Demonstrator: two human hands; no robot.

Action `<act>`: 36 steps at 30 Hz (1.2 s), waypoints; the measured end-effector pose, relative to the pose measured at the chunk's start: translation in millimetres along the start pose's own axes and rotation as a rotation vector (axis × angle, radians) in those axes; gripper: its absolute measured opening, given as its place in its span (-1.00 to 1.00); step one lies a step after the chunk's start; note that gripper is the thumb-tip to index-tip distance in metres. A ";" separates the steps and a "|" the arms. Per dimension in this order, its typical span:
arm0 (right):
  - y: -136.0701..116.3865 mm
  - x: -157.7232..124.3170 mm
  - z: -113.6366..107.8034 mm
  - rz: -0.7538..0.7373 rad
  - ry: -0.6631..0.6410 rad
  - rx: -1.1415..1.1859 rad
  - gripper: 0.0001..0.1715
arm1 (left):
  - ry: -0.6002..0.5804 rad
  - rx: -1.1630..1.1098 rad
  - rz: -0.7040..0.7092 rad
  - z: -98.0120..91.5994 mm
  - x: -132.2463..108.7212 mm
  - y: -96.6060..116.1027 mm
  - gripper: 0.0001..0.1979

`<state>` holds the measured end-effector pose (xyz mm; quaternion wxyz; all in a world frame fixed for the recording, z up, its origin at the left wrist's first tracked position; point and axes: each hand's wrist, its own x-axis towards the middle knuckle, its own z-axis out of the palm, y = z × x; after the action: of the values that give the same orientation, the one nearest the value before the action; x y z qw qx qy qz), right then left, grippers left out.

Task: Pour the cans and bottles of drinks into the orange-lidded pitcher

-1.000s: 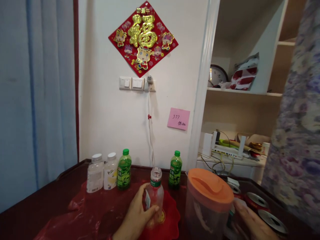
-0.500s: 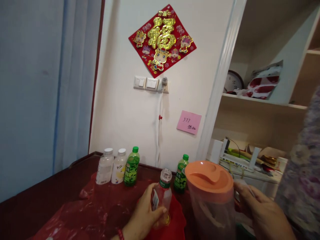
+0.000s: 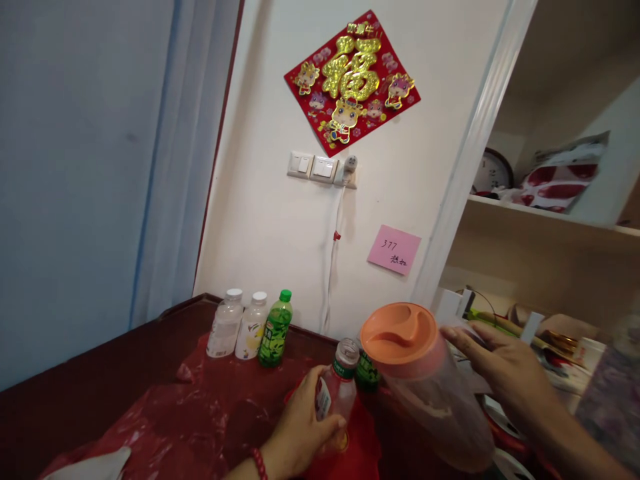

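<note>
My left hand (image 3: pixel 305 420) is wrapped round a clear plastic bottle (image 3: pixel 343 393) with a green neck band and no cap. It stands roughly upright over a red mat (image 3: pixel 363 440). To its right, my right hand (image 3: pixel 500 367) grips the handle of a pitcher (image 3: pixel 435 407) with an orange lid. The pitcher is tilted, its top leaning left toward the bottle's mouth without touching it. Some brownish liquid shows low in the pitcher. A green bottle (image 3: pixel 369 372) is partly hidden behind the clear bottle and the pitcher.
Two white-capped bottles (image 3: pixel 226 327) and a green-capped drink bottle (image 3: pixel 276 330) stand along the table's back. Red plastic film (image 3: pixel 200 407) covers part of the dark table (image 3: pixel 100 380). A white cord (image 3: pixel 333 280) runs down the wall. Shelves (image 3: pixel 550 213) holding household items are at right.
My right hand has raised and tipped the pitcher to the left, toward the clear bottle. My left hand keeps its hold on the bottle. The view has shifted left.
</note>
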<state>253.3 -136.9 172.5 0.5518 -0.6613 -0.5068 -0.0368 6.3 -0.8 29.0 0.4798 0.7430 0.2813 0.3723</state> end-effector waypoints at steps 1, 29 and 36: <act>-1.1 2.4 0.7 -0.025 -0.006 -0.029 -0.43 | -0.004 -0.001 -0.001 -0.3 -0.2 1.0 -0.33; -48.7 31.8 -8.3 -0.184 -0.198 -0.324 -0.41 | 0.002 0.023 -0.016 -1.6 -5.2 0.3 -0.36; -53.5 37.1 -10.8 -0.223 -0.227 -0.382 -0.39 | -0.002 0.025 -0.026 -1.5 -4.5 -1.0 -0.34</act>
<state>238.7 -128.4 236.4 0.3488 -0.6935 -0.6193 -0.1183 2.5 -3.2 27.3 0.4757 0.7456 0.2949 0.3617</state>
